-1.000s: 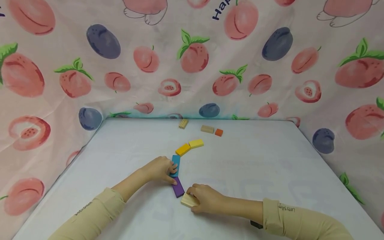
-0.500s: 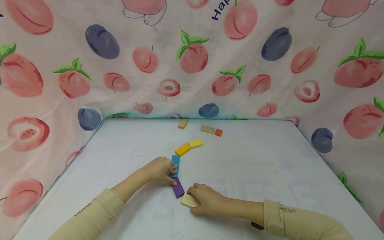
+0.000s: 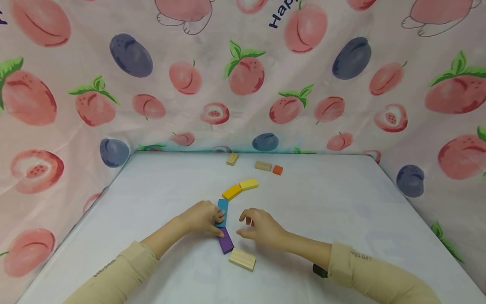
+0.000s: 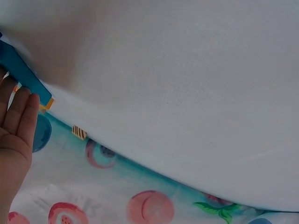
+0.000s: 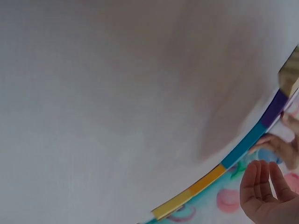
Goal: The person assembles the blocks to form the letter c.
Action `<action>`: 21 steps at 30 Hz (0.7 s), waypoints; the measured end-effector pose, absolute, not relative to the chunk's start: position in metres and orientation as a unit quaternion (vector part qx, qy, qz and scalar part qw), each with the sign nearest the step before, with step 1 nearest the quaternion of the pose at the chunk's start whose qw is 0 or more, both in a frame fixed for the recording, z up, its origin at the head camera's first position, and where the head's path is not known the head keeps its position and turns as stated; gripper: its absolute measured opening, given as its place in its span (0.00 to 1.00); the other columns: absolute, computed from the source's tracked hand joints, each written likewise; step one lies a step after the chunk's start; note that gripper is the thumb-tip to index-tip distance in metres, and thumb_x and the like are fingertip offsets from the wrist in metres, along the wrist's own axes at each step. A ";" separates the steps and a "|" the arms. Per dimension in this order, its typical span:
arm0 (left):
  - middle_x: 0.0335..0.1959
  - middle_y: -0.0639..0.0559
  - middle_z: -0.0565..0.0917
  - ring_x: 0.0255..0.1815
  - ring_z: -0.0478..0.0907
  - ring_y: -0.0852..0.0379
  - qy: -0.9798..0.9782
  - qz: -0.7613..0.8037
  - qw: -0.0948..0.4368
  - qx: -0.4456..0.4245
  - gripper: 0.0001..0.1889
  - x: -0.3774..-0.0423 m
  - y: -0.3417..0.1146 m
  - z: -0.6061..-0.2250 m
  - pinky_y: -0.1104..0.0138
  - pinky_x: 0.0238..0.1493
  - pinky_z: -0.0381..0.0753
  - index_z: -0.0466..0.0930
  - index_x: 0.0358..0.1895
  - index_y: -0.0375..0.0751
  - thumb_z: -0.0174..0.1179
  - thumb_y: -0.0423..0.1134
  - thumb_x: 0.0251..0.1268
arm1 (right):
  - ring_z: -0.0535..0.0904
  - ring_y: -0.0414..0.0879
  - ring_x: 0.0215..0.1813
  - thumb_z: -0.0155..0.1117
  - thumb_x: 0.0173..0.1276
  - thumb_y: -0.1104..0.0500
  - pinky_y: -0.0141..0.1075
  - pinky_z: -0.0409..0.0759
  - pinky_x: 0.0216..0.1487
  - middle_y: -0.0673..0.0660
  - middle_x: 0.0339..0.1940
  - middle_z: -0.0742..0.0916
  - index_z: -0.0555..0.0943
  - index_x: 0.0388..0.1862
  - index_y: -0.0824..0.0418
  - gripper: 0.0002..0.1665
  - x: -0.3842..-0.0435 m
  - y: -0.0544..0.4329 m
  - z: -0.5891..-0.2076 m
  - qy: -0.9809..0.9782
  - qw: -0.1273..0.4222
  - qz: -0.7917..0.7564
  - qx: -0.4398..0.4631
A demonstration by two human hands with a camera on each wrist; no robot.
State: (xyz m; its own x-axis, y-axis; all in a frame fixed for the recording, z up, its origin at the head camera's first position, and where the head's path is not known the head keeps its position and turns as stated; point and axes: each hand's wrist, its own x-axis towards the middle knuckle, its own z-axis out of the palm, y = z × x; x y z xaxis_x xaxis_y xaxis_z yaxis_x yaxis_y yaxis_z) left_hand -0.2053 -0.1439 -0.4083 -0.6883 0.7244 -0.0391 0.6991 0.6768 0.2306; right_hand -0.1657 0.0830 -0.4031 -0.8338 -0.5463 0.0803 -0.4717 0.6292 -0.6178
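My left hand [image 3: 203,217] rests against the bricks, its fingers touching the blue block [image 3: 222,207] and its thumb on the purple block [image 3: 225,241]. In the left wrist view, straight fingers lie beside the blue block [image 4: 21,72]. My right hand [image 3: 263,228] hovers right of these blocks with nothing in it, thumb and fingers apart. Below it a natural wood block [image 3: 243,259] lies flat, its left end by the purple block's lower end. An orange-yellow block [image 3: 232,192] and a yellow block [image 3: 249,184] continue the curved row past the blue one.
Near the table's far edge lie a striped wood piece [image 3: 232,158], a plain wood block [image 3: 263,166] and a small orange-red block [image 3: 278,170]. A fruit-print cloth [image 3: 228,84] hangs behind the white table [image 3: 326,202].
My right hand has let go of the natural wood block and moved up and away from it. The block stays on the table. My left hand keeps its place.
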 end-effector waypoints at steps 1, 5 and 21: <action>0.42 0.48 0.87 0.42 0.83 0.52 0.913 0.099 0.064 0.390 0.23 -0.206 -0.144 -0.408 0.69 0.42 0.80 0.87 0.39 0.42 0.71 0.56 0.44 | 0.72 0.42 0.31 0.69 0.59 0.54 0.28 0.72 0.32 0.56 0.31 0.81 0.80 0.40 0.64 0.16 -0.170 0.083 -0.403 0.902 0.050 -0.326 -0.278; 0.43 0.48 0.86 0.46 0.83 0.51 0.914 0.097 0.074 0.386 0.24 -0.206 -0.143 -0.407 0.65 0.47 0.80 0.87 0.40 0.42 0.71 0.57 0.44 | 0.72 0.43 0.32 0.69 0.59 0.55 0.29 0.72 0.32 0.57 0.31 0.82 0.80 0.42 0.64 0.17 -0.186 0.083 -0.404 0.911 0.016 -0.324 -0.255; 0.36 0.50 0.88 0.30 0.80 0.60 0.915 0.107 0.067 0.382 0.23 -0.205 -0.146 -0.409 0.74 0.33 0.75 0.87 0.39 0.43 0.71 0.57 0.44 | 0.77 0.52 0.37 0.70 0.59 0.56 0.39 0.79 0.39 0.65 0.41 0.83 0.76 0.53 0.67 0.25 -0.223 0.068 -0.400 0.923 -0.012 -0.317 -0.216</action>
